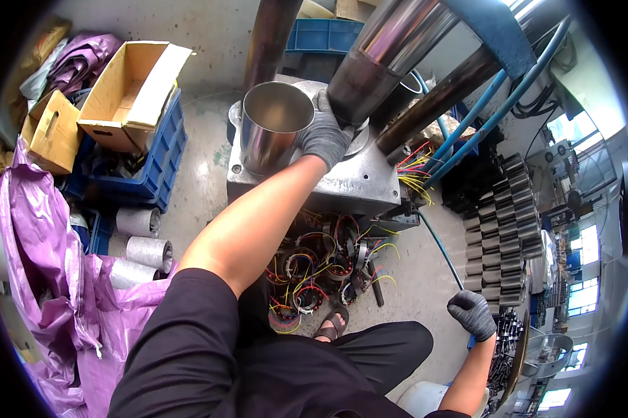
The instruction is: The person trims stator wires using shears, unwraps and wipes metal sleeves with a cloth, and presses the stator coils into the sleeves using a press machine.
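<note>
My left hand (326,137), in a grey glove, reaches between a shiny open-topped metal cylinder (269,150) and the dark lower end of the press ram (359,89). Both are over the thick metal press bed (307,184). The fingers point up and away beside the ram and are partly hidden, so their grip cannot be made out. Off to the right, my right hand (473,315), gloved too, is closed around the near end of a thin blue-green rod (439,245) that slants down from the press.
Wound motor parts with coloured wires (314,272) lie beneath the bed. On the left are a blue crate (167,153), cardboard boxes (129,90), grey sleeves (140,223) and purple sheeting (42,216). Stacked metal cylinders (502,237) stand at right, beside blue hoses (495,115).
</note>
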A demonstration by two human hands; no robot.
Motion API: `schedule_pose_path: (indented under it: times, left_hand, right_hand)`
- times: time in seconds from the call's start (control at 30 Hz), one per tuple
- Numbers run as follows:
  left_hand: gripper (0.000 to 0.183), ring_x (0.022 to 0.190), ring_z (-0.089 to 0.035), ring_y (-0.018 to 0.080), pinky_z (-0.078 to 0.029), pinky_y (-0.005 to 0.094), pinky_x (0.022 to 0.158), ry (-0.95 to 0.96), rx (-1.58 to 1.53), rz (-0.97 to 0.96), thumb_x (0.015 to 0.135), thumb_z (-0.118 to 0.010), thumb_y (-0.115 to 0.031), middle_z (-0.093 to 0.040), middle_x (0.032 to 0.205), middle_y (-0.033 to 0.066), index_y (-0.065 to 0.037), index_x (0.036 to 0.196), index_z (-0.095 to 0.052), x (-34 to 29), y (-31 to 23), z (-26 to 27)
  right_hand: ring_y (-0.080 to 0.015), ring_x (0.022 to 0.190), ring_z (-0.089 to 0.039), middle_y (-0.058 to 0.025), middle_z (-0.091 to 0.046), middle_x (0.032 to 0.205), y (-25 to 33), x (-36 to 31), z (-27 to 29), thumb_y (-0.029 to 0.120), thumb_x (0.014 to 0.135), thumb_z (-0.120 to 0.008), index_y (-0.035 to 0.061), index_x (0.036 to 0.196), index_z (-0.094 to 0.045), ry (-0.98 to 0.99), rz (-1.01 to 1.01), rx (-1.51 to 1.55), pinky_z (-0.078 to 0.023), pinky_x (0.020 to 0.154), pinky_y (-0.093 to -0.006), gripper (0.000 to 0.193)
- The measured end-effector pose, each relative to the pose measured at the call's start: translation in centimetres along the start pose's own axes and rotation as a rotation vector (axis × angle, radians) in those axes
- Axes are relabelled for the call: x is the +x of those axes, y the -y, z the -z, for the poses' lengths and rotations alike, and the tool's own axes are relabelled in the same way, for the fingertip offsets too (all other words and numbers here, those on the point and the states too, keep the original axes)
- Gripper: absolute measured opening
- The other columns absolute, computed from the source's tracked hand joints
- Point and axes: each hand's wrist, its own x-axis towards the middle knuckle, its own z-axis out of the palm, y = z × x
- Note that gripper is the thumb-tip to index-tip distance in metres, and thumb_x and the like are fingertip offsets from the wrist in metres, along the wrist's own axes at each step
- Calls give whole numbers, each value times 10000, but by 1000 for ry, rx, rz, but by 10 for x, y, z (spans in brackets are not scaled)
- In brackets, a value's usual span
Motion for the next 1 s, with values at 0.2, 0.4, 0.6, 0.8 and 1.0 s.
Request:
schedule_pose_path:
  times: [0.2, 0.4, 0.6, 0.8, 1.0]
  left_hand:
    - [971, 1363, -470, 403, -389, 428, 1164, 63, -52, -12, 750, -827, -257, -424, 1476, 264, 10, 1519, -299, -5, -7, 10]
    - [1044, 1377, -444, 406, -390, 538, 1124, 1, 107, -62, 770, -783, -440, -379, 1522, 174, -63, 1563, -217, 12, 24, -18]
    - [970, 1367, -465, 405, -386, 429, 1168, -44, 90, -62, 754, -820, -273, -427, 1480, 262, -1, 1524, -296, 5, 15, -8]
    - [1034, 1391, -437, 397, -371, 472, 1163, -13, 100, -47, 756, -804, -415, -402, 1504, 224, -16, 1538, -257, 8, 17, -8]
    - [1138, 1402, -429, 387, -361, 517, 1152, 31, 114, -59, 757, -783, -583, -383, 1526, 195, -27, 1559, -198, 9, 19, -15]
  right_hand:
    - [-163, 659, -567, -81, -598, 694, 8, -1, -1, 76, 783, -773, -17, 791, -665, -5, -116, 11, -501, 651, -342, 142]
    - [-223, 724, -640, -145, -668, 768, 1, 1, 6, 119, 845, -765, -21, 870, -691, 46, -72, -52, -523, 701, -355, 160]
    - [-172, 838, -676, -107, -719, 955, 8, 8, 12, 17, 867, -694, 1, 1087, -726, -34, -87, 185, -543, 775, -306, 223]
    - [-304, 813, -669, -158, -690, 850, -4, 0, -1, 27, 793, -646, -5, 918, -733, 29, 91, -16, -543, 777, -378, 156]
    - [-298, 760, -668, -153, -688, 799, 0, -3, -8, 125, 833, -729, 4, 882, -707, 56, 34, -66, -532, 716, -382, 132]
